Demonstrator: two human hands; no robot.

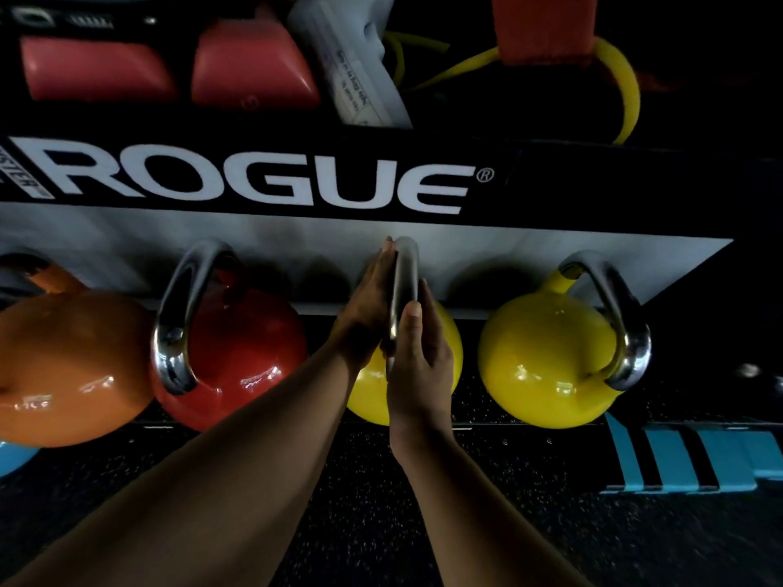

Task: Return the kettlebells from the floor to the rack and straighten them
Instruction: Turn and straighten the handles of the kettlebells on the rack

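Note:
Several kettlebells stand in a row on the low rack shelf [487, 426] under a black ROGUE panel [262, 180]. From the left: an orange one [68, 366], a red one [250, 358] with a steel handle, a yellow one [449, 345] in the middle, and another yellow one [546, 362]. My left hand [368, 307] lies flat against the left side of the middle yellow kettlebell's steel handle [404, 286]. My right hand [419, 362] presses its right side, thumb on the handle. Both hands clasp it between them.
On the upper shelf lie pink pads [97, 69], a grey object [351, 69], a yellow band [623, 82] and an orange strap [546, 27]. Dark speckled rubber floor [368, 502] lies below, with a light blue striped item [686, 463] at right and a blue object [12, 459] at far left.

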